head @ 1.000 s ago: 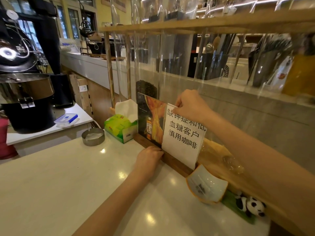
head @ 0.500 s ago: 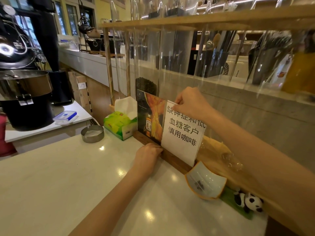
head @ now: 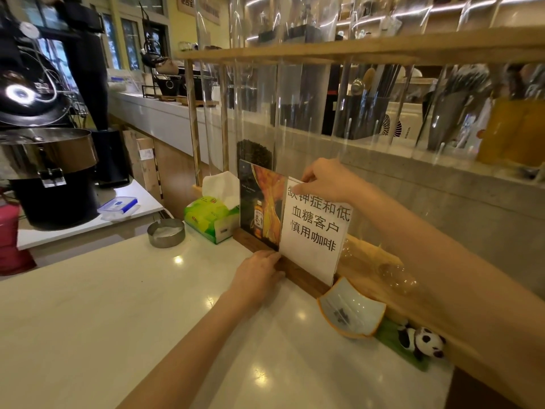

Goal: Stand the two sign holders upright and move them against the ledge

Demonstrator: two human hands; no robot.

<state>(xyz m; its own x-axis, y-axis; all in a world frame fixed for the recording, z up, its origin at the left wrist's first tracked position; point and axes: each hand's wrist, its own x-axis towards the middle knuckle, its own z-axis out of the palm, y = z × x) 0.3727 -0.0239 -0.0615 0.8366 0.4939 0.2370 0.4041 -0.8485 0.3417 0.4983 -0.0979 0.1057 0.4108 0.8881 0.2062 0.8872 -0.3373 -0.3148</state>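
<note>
Two sign holders stand upright side by side on dark wooden bases at the back of the white counter (head: 118,305), close to the wooden ledge (head: 368,261). The left sign holder (head: 259,208) shows a dark poster with a bottle. The right sign holder (head: 315,228) carries a white sheet with black Chinese characters. My right hand (head: 324,181) pinches the top edge of the white sign. My left hand (head: 259,270) rests against the wooden base where the two holders meet.
A green tissue box (head: 209,218) sits just left of the signs, a round metal tin (head: 166,232) further left. A white square dish (head: 351,311) and a panda toy (head: 421,340) lie right of the signs. A coffee roaster (head: 44,160) stands at far left.
Both hands keep their hold on the signs. The view has shifted slightly; the signs stay upright in about the same place.
</note>
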